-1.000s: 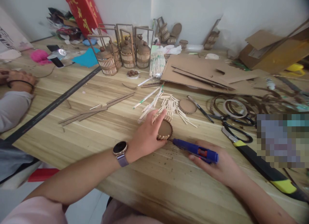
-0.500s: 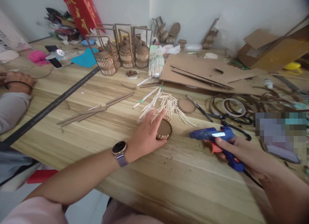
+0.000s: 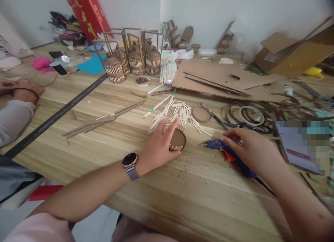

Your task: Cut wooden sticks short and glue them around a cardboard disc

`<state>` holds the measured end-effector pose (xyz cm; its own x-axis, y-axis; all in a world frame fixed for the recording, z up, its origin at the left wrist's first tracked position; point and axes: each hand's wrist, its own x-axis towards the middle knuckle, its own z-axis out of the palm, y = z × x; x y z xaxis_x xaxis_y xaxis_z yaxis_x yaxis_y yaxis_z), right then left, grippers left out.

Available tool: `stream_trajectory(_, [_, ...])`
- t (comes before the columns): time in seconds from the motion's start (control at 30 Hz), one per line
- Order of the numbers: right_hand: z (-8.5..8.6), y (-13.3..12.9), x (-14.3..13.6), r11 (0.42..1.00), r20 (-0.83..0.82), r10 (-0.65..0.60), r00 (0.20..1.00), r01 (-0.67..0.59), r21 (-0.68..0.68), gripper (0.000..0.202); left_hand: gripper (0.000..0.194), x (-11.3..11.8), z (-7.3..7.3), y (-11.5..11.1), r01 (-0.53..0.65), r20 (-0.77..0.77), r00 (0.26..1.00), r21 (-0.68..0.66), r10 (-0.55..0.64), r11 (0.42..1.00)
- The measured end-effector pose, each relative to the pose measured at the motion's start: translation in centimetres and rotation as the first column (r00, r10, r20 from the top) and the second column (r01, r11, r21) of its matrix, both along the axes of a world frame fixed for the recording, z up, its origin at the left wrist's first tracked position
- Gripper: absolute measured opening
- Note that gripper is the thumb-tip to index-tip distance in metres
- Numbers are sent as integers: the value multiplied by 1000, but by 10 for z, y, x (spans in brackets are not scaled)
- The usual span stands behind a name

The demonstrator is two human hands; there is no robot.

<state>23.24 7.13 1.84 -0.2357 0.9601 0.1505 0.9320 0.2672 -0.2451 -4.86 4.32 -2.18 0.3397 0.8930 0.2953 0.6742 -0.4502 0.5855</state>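
Note:
My left hand point(image 3: 158, 149), a watch on its wrist, rests on the table with thumb and fingers around a round brown cardboard base point(image 3: 177, 139). Short pale sticks stand along the base's rim; its left side is hidden by my fingers. A blue hot glue gun point(image 3: 242, 167) with an orange trigger lies on its side to the right, nozzle towards the base. Over it is my right hand point(image 3: 252, 144), off the handle, its fingers apart and loosely bent by the barrel. A pile of short sticks point(image 3: 182, 113) lies just beyond the base.
Another round base point(image 3: 201, 114) lies by a black pen point(image 3: 215, 116). Rings of brown strip and a tape roll point(image 3: 252, 115) are at the right, near a phone point(image 3: 297, 148). Finished lidded baskets point(image 3: 137, 62) stand behind. At the left are another person's hands point(image 3: 24, 88).
My right hand has let go of the glue gun's handle and moved up over its barrel. The gun now lies lower, on its side. My left hand stays around the base.

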Motion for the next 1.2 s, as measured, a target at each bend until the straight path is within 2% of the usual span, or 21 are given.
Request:
stream_trajectory(0.07, [3, 16, -11, 989, -9, 7, 1000, -8, -145, 12, 107, 0, 0, 0, -4, -2, 1000, -7, 4, 1000])
stream_trajectory(0.13, [2, 34, -21, 971, 3, 42, 999, -40, -234, 10, 107, 0, 1, 0, -7, -5, 1000, -2, 7, 1000])
stream_trajectory(0.23, [-2, 53, -32, 953, 16, 125, 992, -115, -281, 10, 109, 0, 2, 0, -1, -3, 1000, 15, 1, 1000])
stream_trajectory(0.37, [-6, 61, -40, 945, 62, 190, 980, -166, -283, 13, 109, 0, 2, 0, 11, 10, 1000, 21, -11, 1000])
stream_trajectory(0.47, [-6, 57, -40, 946, 84, 203, 975, -173, -275, 7, 108, 0, 2, 0, 8, 14, 1000, 13, -8, 1000])
stream_trajectory(0.6, [5, 41, -42, 960, 63, 215, 975, -199, -196, 14, 106, 0, 1, 0, -3, 0, 1000, 8, 3, 1000])
stream_trajectory(0.7, [17, 22, -49, 949, -79, 273, 959, -282, -143, 12, 104, 0, 0, 0, -17, -5, 1000, -3, 17, 1000])
stream_trajectory(0.83, [26, -2, -66, 896, -251, 309, 917, -369, -246, 14, 104, 0, -1, 0, -21, 1, 1000, 2, 21, 1000])
stream_trajectory(0.97, [20, -11, -80, 860, -294, 318, 902, -405, -312, 16, 107, 0, -1, 1, -10, 6, 1000, 13, 10, 1000])
stream_trajectory(1.2, [3, -10, -87, 847, -306, 333, 892, -426, -319, 11, 106, 0, -1, 2, 9, -10, 1000, 20, -9, 1000])
